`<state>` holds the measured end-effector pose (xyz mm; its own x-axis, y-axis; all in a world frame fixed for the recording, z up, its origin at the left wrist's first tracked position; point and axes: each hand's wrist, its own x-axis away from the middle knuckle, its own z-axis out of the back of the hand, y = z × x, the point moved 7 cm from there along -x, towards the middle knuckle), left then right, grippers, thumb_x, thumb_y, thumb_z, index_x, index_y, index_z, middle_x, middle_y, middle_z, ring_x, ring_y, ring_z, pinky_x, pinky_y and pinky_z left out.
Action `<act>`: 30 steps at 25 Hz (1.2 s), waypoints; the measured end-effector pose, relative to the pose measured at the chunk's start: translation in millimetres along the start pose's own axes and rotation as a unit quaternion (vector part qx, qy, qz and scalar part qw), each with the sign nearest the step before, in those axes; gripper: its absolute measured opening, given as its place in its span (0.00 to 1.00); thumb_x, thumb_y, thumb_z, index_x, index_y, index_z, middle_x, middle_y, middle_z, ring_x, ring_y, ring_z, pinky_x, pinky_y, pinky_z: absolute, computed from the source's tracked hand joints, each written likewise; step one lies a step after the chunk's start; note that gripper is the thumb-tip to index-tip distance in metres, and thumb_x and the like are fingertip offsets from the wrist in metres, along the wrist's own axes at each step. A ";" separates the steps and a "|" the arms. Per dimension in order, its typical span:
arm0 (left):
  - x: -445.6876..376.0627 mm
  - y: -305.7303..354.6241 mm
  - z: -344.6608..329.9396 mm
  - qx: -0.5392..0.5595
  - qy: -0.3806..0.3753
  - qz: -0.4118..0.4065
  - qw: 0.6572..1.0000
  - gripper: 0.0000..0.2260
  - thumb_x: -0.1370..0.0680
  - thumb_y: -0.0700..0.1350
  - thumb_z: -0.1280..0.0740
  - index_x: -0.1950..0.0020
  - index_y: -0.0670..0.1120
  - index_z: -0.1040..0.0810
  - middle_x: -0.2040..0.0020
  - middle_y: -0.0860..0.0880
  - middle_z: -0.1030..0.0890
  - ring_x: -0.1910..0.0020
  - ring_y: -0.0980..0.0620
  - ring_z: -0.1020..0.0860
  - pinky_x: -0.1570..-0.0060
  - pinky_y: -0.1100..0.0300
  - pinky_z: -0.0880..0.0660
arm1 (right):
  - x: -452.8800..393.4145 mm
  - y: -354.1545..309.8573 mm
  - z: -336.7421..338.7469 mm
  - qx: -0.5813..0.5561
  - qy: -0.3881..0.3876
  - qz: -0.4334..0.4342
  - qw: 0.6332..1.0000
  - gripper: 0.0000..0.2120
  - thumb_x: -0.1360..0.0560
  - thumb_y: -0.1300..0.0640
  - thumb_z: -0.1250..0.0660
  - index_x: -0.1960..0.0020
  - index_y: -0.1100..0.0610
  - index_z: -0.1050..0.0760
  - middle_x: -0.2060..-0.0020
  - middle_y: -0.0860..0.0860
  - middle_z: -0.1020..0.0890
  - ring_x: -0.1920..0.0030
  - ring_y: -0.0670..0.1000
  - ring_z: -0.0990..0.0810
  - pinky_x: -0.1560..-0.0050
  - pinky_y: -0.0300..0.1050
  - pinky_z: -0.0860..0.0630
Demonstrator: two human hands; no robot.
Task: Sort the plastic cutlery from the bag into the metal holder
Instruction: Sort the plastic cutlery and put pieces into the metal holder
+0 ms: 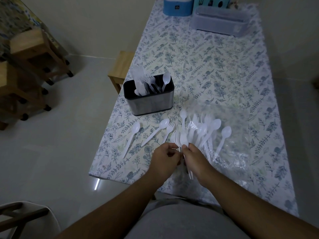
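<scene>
- The right hand point(195, 156) grips a small bunch of white plastic forks point(181, 140), tines pointing away from the person; the handles stick out under the hand.
- The left hand point(164, 156) has curled fingers at the same bunch, approx. at the handles; it seems to pinch one fork, but the contact is partly hidden.
- The metal holder point(150, 100) stands on the table to the left and farther away, already w/ some cutlery upright inside, incl. a spoon point(166, 80) in the right section.
- The clear bag point(229, 135) lies flat on the right, w/ a heap of spoons and forks point(205, 128) on it; three loose spoons point(133, 137) and a fork lie on the cloth near the hands.
- Risk: the forks are thin and smooth, so a loose grip could let one slide out and fall from the near edge to the floor.
- Risk: tines may hook each other, so two pieces go together into a wrong section.
- Surface: table w/ floral tablecloth point(215, 62); a blue container point(177, 6) and a clear plastic box point(221, 21) stand at the far end.
- Room: dim light, pale floor, wooden stools point(34, 54) at left.
</scene>
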<state>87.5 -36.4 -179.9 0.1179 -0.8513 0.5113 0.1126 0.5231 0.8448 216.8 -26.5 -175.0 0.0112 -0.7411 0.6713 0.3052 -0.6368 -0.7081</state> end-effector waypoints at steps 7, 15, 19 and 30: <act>1.9 7.4 1.3 -0.002 0.007 -0.032 0.999 0.07 0.20 0.41 0.32 0.52 0.43 0.15 0.61 0.45 0.14 0.61 0.47 0.14 0.55 0.46 0.16 | -2.2 -0.7 -7.3 -0.065 -0.038 0.006 0.997 0.15 0.17 0.54 0.46 0.33 0.52 0.28 0.43 0.53 0.18 0.45 0.50 0.19 0.45 0.47 0.22; -2.7 12.4 6.8 -0.050 -0.024 -0.042 0.998 0.11 0.23 0.40 0.35 0.55 0.50 0.14 0.59 0.50 0.14 0.57 0.48 0.15 0.51 0.46 0.17 | -5.6 6.8 -9.5 -0.055 -0.070 0.006 0.996 0.11 0.17 0.56 0.42 0.42 0.59 0.24 0.49 0.62 0.16 0.52 0.60 0.14 0.52 0.60 0.18; -3.1 15.5 10.3 -0.045 -0.005 -0.041 0.998 0.06 0.21 0.45 0.31 0.55 0.47 0.15 0.60 0.50 0.15 0.60 0.54 0.17 0.55 0.54 0.17 | -5.7 6.8 -8.4 -0.090 -0.073 0.002 0.993 0.12 0.17 0.58 0.41 0.42 0.59 0.20 0.48 0.61 0.14 0.47 0.62 0.15 0.42 0.62 0.20; -5.3 9.6 8.7 0.001 -0.009 0.006 1.000 0.08 0.22 0.42 0.33 0.53 0.47 0.13 0.58 0.49 0.13 0.55 0.49 0.15 0.48 0.50 0.17 | -5.2 -1.9 -6.5 -0.037 -0.087 0.045 0.995 0.10 0.16 0.54 0.41 0.40 0.48 0.21 0.45 0.50 0.15 0.43 0.50 0.16 0.41 0.51 0.19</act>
<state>79.4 -27.3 -173.1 0.1016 -0.8460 0.5234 0.1104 0.5324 0.8392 210.0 -22.8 -178.7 0.2013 -0.7521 0.6275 0.2243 -0.5882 -0.7770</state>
